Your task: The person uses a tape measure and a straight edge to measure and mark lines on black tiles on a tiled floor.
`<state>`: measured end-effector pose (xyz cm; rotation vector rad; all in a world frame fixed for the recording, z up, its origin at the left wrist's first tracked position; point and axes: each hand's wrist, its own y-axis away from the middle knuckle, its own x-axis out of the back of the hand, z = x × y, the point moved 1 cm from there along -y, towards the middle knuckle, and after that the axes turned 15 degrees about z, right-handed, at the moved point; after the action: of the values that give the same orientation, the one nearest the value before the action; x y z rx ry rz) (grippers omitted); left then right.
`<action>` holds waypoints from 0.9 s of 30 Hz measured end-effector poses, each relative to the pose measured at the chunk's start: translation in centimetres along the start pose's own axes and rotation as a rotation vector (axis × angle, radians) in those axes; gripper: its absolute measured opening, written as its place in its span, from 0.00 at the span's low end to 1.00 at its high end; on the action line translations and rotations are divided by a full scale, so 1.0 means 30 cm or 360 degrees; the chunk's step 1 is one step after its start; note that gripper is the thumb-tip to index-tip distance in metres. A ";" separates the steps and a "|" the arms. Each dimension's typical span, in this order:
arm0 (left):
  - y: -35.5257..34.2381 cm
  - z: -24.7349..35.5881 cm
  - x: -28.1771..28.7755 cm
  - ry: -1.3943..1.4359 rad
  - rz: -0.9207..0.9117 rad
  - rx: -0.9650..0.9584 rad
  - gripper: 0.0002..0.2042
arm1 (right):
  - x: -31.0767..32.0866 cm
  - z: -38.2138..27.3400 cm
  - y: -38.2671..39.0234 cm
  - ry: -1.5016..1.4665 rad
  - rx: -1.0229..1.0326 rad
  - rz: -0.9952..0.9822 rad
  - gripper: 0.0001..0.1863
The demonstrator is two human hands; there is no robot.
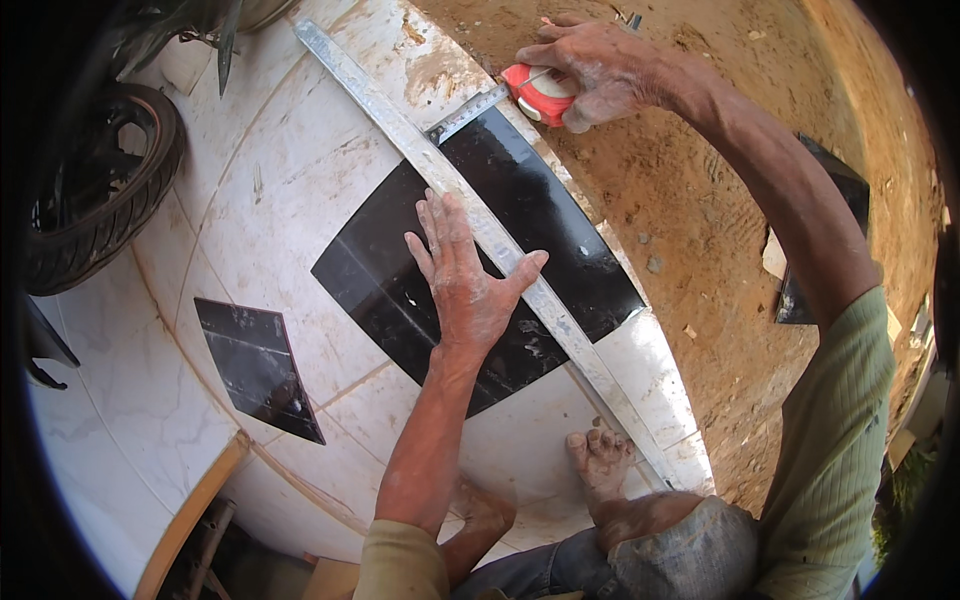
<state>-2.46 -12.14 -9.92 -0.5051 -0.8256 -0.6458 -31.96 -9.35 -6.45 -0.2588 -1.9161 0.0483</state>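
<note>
Metal bar (485,226) lies diag. across the big black tile (550,200), running past it at both ends; tile sits flat on the white floor (280,190), nr its R edge. Your L hand (465,305) is palm-down over tile + bar: index tip at the bar's L side, thumb laid across it nr the R side, other fingers L of it, above the tile. L fingers are apart, thumb splayed wide, not wrapped round the bar. Your R hand (600,75) has its fingers clamped on the red/white tape (540,95), just off the tile's top corner, over the dirt (690,230). Blade (470,115) runs out of the case along the tile's top edge to the bar; can't tell if its end touches.

Your bare foot (600,460) is on the floor, just L of the bar's lower end. Smaller black piece (260,365) lies flat on the floor, L of the big tile, well apart. Wheel w/ tyre (155,190) is far L, partly in dark; leaves (228,45) above it. Dark slab (845,185) on the dirt, far R, partly hidden by your R forearm.
</note>
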 end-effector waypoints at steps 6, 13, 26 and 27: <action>-0.019 -0.013 0.053 -0.0007 -0.0233 -0.0037 0.62 | 0.024 -0.011 -0.009 0.0018 -0.0006 -0.0108 0.42; -0.041 -0.020 0.095 -0.0015 -0.0389 -0.0057 0.62 | 0.013 -0.005 -0.005 0.0063 0.0005 -0.0064 0.40; -0.047 -0.034 0.110 0.0019 -0.0470 -0.0092 0.63 | 0.013 -0.008 -0.009 0.0062 0.0031 -0.0045 0.39; -0.047 -0.033 0.110 0.0027 -0.0466 -0.0085 0.64 | 0.014 -0.007 -0.008 0.0069 0.0024 -0.0041 0.39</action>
<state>-1.26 -14.81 -7.66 -0.4298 -0.8760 -0.9424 -31.93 -9.53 -5.95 -0.2233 -1.8753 0.0399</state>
